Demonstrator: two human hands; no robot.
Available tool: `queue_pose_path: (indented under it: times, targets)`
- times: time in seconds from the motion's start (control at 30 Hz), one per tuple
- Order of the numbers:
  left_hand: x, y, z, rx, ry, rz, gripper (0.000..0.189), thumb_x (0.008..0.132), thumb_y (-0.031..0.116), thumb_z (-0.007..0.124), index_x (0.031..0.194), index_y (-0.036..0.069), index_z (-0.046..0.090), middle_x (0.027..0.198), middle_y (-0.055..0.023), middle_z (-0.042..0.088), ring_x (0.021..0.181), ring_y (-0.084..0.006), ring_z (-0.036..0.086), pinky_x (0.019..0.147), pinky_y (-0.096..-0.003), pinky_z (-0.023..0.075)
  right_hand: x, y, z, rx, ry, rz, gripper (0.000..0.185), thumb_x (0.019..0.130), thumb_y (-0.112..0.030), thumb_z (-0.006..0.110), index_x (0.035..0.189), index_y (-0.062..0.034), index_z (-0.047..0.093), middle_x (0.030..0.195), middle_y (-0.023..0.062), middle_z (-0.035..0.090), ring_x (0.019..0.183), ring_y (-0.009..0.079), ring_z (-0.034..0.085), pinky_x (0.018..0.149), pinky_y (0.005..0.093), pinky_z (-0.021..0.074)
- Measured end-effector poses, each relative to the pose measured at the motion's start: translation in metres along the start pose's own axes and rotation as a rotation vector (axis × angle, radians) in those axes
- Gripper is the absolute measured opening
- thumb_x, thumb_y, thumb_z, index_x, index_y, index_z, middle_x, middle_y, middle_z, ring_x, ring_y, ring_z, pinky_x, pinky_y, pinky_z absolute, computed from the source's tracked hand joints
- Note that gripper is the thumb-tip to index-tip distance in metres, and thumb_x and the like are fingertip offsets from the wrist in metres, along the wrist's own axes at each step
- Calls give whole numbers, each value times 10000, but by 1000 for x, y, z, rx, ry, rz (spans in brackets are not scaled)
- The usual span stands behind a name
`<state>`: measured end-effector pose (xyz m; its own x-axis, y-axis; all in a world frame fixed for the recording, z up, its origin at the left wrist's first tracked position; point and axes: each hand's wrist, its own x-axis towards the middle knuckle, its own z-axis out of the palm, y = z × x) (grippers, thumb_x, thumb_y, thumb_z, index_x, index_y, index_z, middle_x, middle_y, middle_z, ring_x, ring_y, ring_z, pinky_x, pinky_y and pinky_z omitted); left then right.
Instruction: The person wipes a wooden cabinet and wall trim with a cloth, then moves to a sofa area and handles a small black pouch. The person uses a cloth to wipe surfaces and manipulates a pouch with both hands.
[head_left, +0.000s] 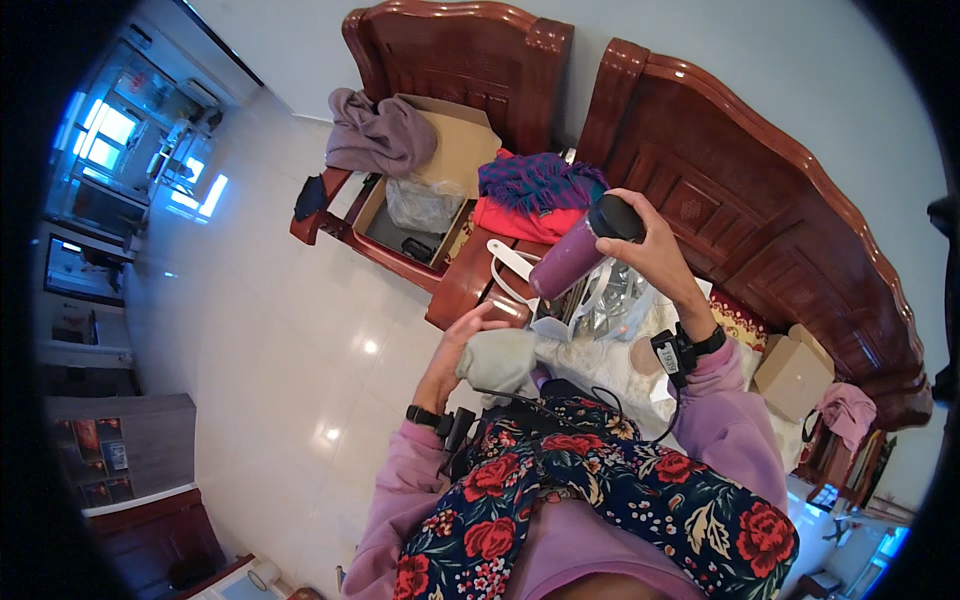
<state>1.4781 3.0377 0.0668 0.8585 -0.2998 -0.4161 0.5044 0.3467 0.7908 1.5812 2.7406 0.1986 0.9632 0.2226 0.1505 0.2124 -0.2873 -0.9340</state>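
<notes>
My right hand grips the black lid of a purple bottle, which tilts with its base towards the lower left. Below and to the left, my left hand has a pale grey-green cloth against its palm, its fingers stretched out. Cloth and bottle are apart. Under the bottle lie a white strap or cable and clear plastic packaging. Both my wrists carry black bands with small devices, and a black cable runs across my floral apron.
Behind stands a carved wooden sofa. On it are an open cardboard box holding a clear plastic bag, a mauve cloth, a purple-blue fringed scarf over red fabric, and a smaller cardboard box to the right.
</notes>
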Motion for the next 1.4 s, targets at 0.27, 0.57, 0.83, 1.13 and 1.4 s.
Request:
queue_pose_path:
  times: [0.27, 0.57, 0.83, 1.13, 1.4]
  targets:
    - [16, 28, 26, 373, -40, 337, 738, 796, 194, 680, 1407, 79, 284, 1292, -137, 473, 1069, -176, 532, 880, -302, 426, -11, -50, 48, -206, -76, -134, 596, 667, -271, 752, 1153, -39, 499, 1041, 144, 582, 968, 243, 583, 845, 324, 448]
    - [10, 51, 57, 997, 268, 398, 752, 657, 322, 760, 1300, 155, 408, 1078, -137, 610, 990, -303, 593, 804, -397, 464, -19, -40, 108, -376, 1, -144, 593, 642, -294, 751, 1102, -27, 488, 1019, 171, 540, 952, 343, 551, 796, 391, 449]
    - [2, 57, 50, 1046, 342, 542, 590, 658, 297, 758, 1138, 108, 471, 966, -127, 631, 883, -338, 611, 727, -423, 477, -25, -48, 128, -467, -5, -208, 688, 660, -372, 747, 1176, -33, 445, 1012, 171, 525, 937, 370, 543, 775, 431, 451]
    - [6, 47, 32, 1119, 331, 583, 416, 630, 219, 770, 977, 136, 556, 907, -63, 639, 812, -270, 627, 656, -352, 481, -25, -46, 141, -886, 32, -331, 601, 735, -491, 646, 1103, -44, 486, 883, 131, 534, 686, 324, 592, 534, 405, 473]
    - [3, 46, 23, 1102, 189, 531, 373, 613, 233, 786, 867, 116, 540, 900, -58, 637, 783, -270, 627, 643, -357, 477, -22, -45, 141, -882, -65, -465, 451, 765, -443, 614, 977, -56, 519, 800, 110, 522, 623, 294, 580, 499, 389, 455]
